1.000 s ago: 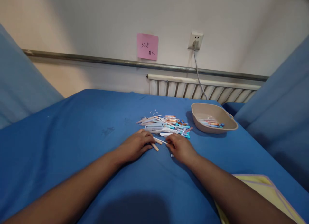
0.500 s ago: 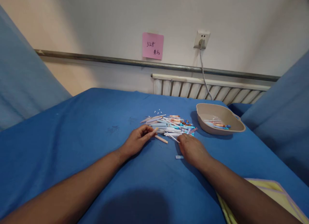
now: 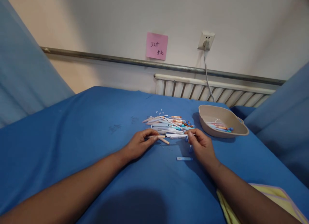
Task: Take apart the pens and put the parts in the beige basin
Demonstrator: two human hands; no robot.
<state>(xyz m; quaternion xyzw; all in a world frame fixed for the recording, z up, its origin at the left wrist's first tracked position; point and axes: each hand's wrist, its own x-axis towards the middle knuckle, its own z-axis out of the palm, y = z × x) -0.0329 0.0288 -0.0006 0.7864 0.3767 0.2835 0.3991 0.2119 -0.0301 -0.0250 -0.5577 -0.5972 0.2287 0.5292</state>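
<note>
My left hand [image 3: 142,141] pinches a pale yellow-orange pen barrel [image 3: 161,136], its end pointing right. My right hand [image 3: 200,142] is closed on a thin white stick [image 3: 177,135], which points left toward the barrel. Behind both hands lies a pile of pen parts [image 3: 161,124], white, light blue and orange. Another peach barrel [image 3: 165,141] rests on the blue cloth by my left fingertips. A light blue piece [image 3: 184,159] lies in front of the pile, and a small dark blue piece [image 3: 190,149] is beside my right hand.
On the right stands a beige basin [image 3: 225,119] with several pens inside. A yellow cloth [image 3: 272,198] lies under my right forearm. Small white tips [image 3: 160,112] are scattered behind the pile. Blue curtains hang at both sides, with a radiator [image 3: 193,88] at the back.
My right hand has risen and turned, and the white stick is now level and closer to the left hand's barrel. That barrel has tilted to nearly level. The view has shifted slightly.
</note>
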